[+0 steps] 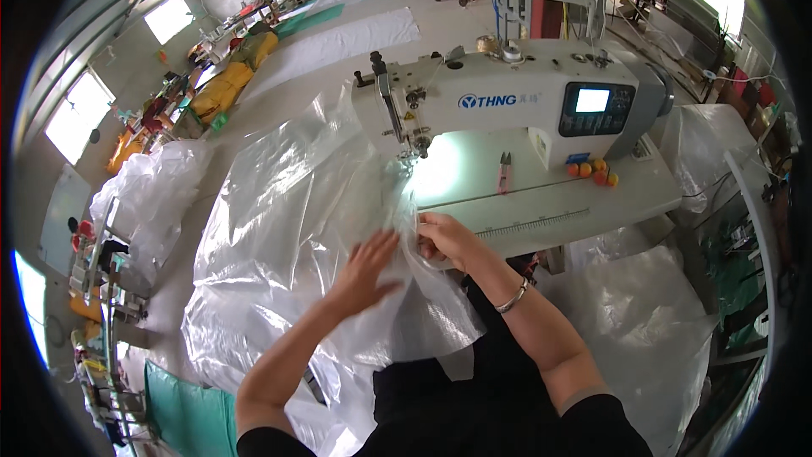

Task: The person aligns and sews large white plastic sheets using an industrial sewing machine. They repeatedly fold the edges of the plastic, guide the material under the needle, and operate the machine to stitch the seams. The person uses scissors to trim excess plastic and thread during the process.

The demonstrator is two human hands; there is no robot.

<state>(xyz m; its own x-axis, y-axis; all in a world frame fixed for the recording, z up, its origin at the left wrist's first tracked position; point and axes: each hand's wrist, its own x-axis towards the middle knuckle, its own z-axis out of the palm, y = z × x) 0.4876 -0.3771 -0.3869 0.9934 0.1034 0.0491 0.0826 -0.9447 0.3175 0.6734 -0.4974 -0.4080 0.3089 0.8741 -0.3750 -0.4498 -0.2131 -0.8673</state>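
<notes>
Head view: Clear plastic sheeting (288,190) reaches the left end of the sewing machine (499,76) — positioned, sewing likely unfinished — left hand (364,278) spread over it, holding nothing, curled right hand (447,239) pinching its edge.

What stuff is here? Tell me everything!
Sewing machine: one, white, upper middle
Screen: one, lit, on the machine
Plastic sheeting: several pieces, clear, left and right
Snips: one, red-handled, right of centre
Round things: at least four, orange, right of snips
Bundles: several, yellow, background
Windows: at least three, white, left and right
Sheet: one, green, lower left
Bracelet: one, silver, right arm
Left fingers: one set, bare, over sheeting
Right fingers: one set, bare, at sheeting's edge
</notes>
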